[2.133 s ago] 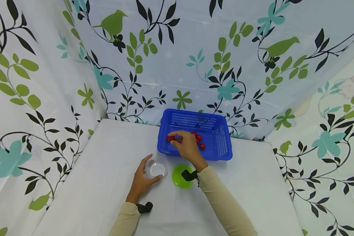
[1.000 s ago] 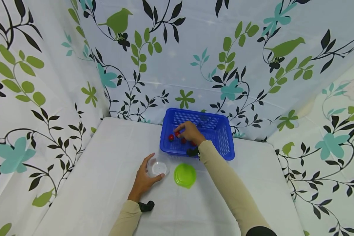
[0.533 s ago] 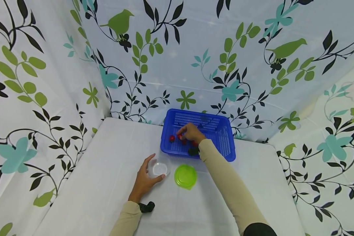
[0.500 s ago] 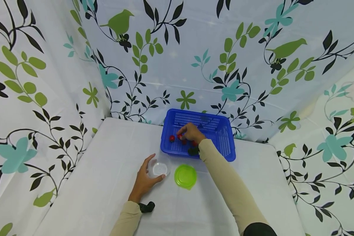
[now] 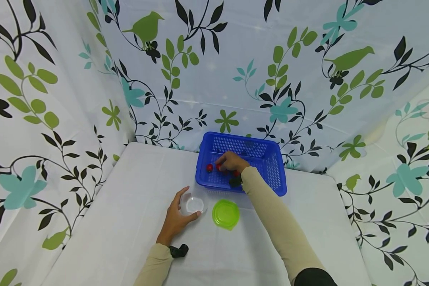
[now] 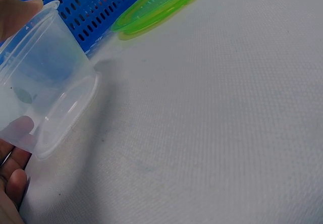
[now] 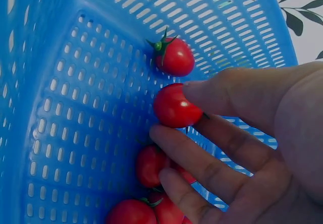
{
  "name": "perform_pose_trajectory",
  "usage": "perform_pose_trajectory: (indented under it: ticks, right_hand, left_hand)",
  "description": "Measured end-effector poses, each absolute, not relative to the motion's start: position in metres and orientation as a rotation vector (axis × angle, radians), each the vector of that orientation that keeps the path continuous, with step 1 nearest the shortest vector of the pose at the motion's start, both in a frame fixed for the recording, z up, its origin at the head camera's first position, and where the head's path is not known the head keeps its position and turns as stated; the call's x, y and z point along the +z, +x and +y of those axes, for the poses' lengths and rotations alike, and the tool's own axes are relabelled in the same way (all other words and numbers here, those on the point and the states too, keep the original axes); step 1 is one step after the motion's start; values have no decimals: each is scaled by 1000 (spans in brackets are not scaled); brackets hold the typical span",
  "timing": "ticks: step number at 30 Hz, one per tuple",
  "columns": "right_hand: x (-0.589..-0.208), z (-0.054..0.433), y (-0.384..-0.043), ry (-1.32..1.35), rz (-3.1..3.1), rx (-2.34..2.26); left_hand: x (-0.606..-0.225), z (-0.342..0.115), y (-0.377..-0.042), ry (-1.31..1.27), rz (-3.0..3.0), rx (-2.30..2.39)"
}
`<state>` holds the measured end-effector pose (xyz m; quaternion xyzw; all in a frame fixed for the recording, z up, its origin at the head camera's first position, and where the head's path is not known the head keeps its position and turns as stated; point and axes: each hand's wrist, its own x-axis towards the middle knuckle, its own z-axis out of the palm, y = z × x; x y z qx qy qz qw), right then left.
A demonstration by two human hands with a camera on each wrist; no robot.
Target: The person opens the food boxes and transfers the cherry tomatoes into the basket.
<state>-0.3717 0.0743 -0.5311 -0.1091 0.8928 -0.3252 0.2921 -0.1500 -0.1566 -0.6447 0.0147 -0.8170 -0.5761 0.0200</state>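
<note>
My right hand point(image 5: 234, 162) is inside the blue plastic basket point(image 5: 277, 169). In the right wrist view its thumb and index finger pinch a cherry tomato point(image 7: 174, 105); the other fingers extend below, near more tomatoes point(image 7: 151, 166). Just beyond the pinched one lies a single tomato point(image 7: 176, 57) with a green stem. My left hand point(image 5: 175, 220) holds a clear plastic cup point(image 5: 194, 203) on the table, thumb on one side and fingers on the other. Nothing shows inside the cup point(image 6: 55, 72). A green lid point(image 5: 225, 215) lies flat right of the cup.
The basket stands at the back of the white-covered table point(image 5: 136, 186), against a patterned curtain point(image 5: 200, 59). Curtains also close off both sides. The lid lies between the cup and the basket's front wall, near my right forearm point(image 5: 282, 226).
My right hand was at the leftmost tomato; that tomato now lies loose, and the hand has shifted right to the one beside it. My left hand stays on the cup.
</note>
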Motion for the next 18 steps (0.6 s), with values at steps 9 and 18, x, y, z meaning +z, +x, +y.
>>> perform_pose_trajectory:
  ticks: [9, 18]
  right_hand:
    - [-529, 72, -370, -312, 2332, -826]
    - [-529, 73, -360, -390, 2405, -886]
  left_hand:
    - [-642, -159, -150, 42, -2534, -1795]
    - [-643, -167, -145, 59, -2539, -1802]
